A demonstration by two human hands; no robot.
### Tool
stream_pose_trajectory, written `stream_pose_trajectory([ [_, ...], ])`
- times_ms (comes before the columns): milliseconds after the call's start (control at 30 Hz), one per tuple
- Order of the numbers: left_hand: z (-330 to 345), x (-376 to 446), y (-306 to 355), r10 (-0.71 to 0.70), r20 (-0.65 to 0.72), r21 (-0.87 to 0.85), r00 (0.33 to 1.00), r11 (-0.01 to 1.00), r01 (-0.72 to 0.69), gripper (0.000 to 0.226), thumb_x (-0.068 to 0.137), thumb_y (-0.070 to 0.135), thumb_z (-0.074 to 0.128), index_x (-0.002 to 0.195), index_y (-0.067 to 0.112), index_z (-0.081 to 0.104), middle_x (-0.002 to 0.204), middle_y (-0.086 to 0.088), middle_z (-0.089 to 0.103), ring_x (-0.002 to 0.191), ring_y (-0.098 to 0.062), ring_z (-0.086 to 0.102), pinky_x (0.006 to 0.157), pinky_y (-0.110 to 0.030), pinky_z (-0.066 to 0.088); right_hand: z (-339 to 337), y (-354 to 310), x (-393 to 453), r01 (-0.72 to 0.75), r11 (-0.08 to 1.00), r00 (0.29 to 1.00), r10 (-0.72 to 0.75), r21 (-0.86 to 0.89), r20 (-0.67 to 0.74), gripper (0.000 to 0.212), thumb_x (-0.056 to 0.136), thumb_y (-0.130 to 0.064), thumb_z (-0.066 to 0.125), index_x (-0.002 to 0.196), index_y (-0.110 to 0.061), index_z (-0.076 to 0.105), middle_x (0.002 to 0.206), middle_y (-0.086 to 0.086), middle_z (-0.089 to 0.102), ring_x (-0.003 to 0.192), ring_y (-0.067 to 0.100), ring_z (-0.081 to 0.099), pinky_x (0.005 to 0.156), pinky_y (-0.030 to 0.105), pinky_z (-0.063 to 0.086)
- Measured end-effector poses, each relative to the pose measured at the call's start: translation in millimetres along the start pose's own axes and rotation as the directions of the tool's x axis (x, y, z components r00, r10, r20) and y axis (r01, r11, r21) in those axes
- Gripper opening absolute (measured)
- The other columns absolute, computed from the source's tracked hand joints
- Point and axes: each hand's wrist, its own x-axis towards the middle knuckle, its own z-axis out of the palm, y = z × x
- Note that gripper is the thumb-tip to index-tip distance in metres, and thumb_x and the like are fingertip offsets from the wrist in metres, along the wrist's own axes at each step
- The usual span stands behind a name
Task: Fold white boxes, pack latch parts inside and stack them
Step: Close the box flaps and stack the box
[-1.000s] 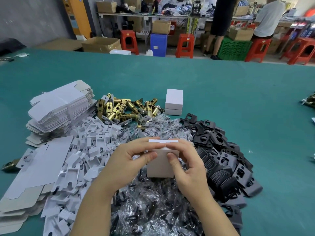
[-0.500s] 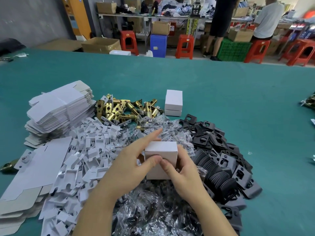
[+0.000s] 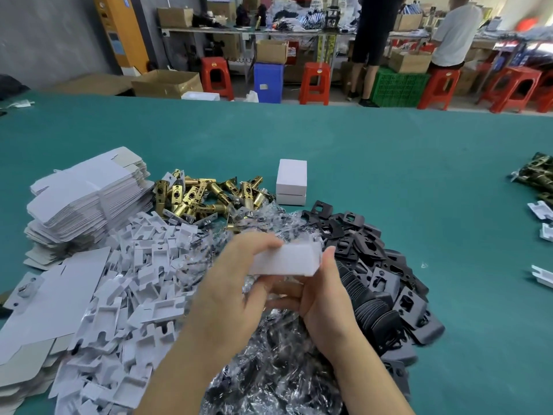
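Left hand [image 3: 236, 283] and right hand [image 3: 323, 298] both grip one closed white box [image 3: 284, 260], fingers curled round it, blurred. Two stacked white boxes [image 3: 291, 182] sit beyond the hands.

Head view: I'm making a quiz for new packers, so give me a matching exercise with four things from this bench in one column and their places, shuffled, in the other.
Things
1. white box in both hands
2. brass latch parts
3. black plates
4. flat box blanks

Places
A. stacked at the far left of the table
B. heaped to the right of the hands
C. held above the clear plastic bags
D. piled just left of the two stacked closed boxes

Pairs: 1-C, 2-D, 3-B, 4-A
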Motion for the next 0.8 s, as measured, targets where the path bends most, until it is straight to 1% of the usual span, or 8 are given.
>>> stream_pose_trajectory([
  [67, 5, 1, -3, 0.009, 0.07, 0.026, 0.997, 1.0, -0.01, 0.067, 0.077, -0.014, 0.072, 0.121, 0.032, 0.05, 0.131, 0.009, 0.055, 0.13, 0.008, 0.044, 0.107, -0.005, 0.031, -2, -4, -1, -0.019, 0.98, 0.999, 0.025, 0.196, -0.027, 0.071, 0.092, -0.067, 0.04, 0.132, -0.013, 0.063, 0.123, 0.023, 0.071, 0.099, 0.031, 0.073, 0.072, 0.038, 0.062],
  [167, 9, -1, -10, -0.05, 0.162, 0.063, 0.985, 0.997, 0.041, 0.054, 0.083, 0.001, 0.073, 0.113, 0.039, 0.049, 0.134, 0.021, 0.043, 0.127, 0.005, 0.044, 0.096, -0.005, 0.039, -7, -7, 0, -0.002, 0.945, 0.994, 0.038, 0.327, -0.103, 0.067, 0.088, -0.057, 0.053, 0.135, -0.01, 0.059, 0.123, 0.021, 0.071, 0.1, 0.027, 0.074, 0.071, 0.036, 0.062],
  [267, 9, -3, -17, -0.156, 0.268, 0.006, 0.951, 0.987, 0.16, 0.05, 0.081, 0.028, 0.08, 0.104, 0.053, 0.044, 0.136, 0.036, 0.032, 0.127, 0.013, 0.039, 0.089, -0.008, 0.04, -6, -4, 2, -0.001, 0.959, 0.984, 0.051, 0.283, -0.171, 0.066, 0.087, -0.053, 0.055, 0.137, -0.01, 0.056, 0.124, 0.02, 0.072, 0.108, 0.031, 0.072, 0.078, 0.04, 0.063],
  [367, 6, -2, -19, -0.208, 0.271, -0.091, 0.94, 0.966, 0.24, 0.052, 0.067, 0.063, 0.078, 0.109, 0.052, 0.048, 0.134, 0.035, 0.037, 0.123, 0.01, 0.046, 0.09, -0.019, 0.047, -6, -2, 5, 0.019, 0.969, 0.976, 0.036, 0.245, -0.215, 0.068, 0.085, -0.056, 0.055, 0.136, -0.011, 0.057, 0.121, 0.018, 0.073, 0.109, 0.03, 0.072, 0.086, 0.044, 0.062],
  [500, 6, -3, -22, -0.225, 0.286, -0.122, 0.931, 0.956, 0.268, 0.065, 0.062, 0.073, 0.077, 0.118, 0.051, 0.051, 0.138, 0.032, 0.038, 0.116, 0.004, 0.053, 0.088, -0.025, 0.052, -7, -1, 7, 0.038, 0.963, 0.977, 0.021, 0.266, -0.214, 0.065, 0.085, -0.055, 0.056, 0.134, -0.012, 0.057, 0.12, 0.017, 0.074, 0.109, 0.03, 0.072, 0.085, 0.043, 0.062],
  [600, 3, -2, -24, -0.289, 0.378, -0.216, 0.879, 0.896, 0.388, 0.082, 0.061, 0.077, 0.079, 0.133, 0.054, 0.049, 0.143, 0.029, 0.04, 0.114, 0.0, 0.06, 0.087, -0.029, 0.056, -9, 0, 8, 0.043, 0.96, 0.977, 0.017, 0.276, -0.213, 0.063, 0.086, -0.054, 0.056, 0.134, -0.013, 0.057, 0.12, 0.015, 0.074, 0.11, 0.028, 0.072, 0.084, 0.041, 0.062],
  [733, 1, 3, -22, -0.504, 0.343, -0.358, 0.793, 0.71, 0.606, 0.048, 0.073, 0.074, 0.066, 0.119, 0.064, 0.055, 0.114, 0.023, 0.067, 0.081, -0.014, 0.075, 0.066, -0.024, 0.061, -10, 1, 10, 0.052, 0.974, 0.97, 0.003, 0.22, -0.242, 0.065, 0.081, -0.056, 0.057, 0.133, -0.017, 0.059, 0.12, 0.01, 0.075, 0.109, 0.024, 0.072, 0.09, 0.041, 0.059],
  [800, 2, 5, -24, -0.608, 0.364, -0.32, 0.706, 0.63, 0.707, 0.047, 0.072, 0.069, 0.063, 0.116, 0.053, 0.061, 0.096, 0.01, 0.075, 0.059, -0.02, 0.071, 0.054, -0.024, 0.058, -9, 2, 11, 0.051, 0.983, 0.969, -0.006, 0.174, -0.247, 0.066, 0.08, -0.058, 0.056, 0.133, -0.019, 0.06, 0.119, 0.008, 0.075, 0.109, 0.024, 0.072, 0.096, 0.045, 0.056],
])
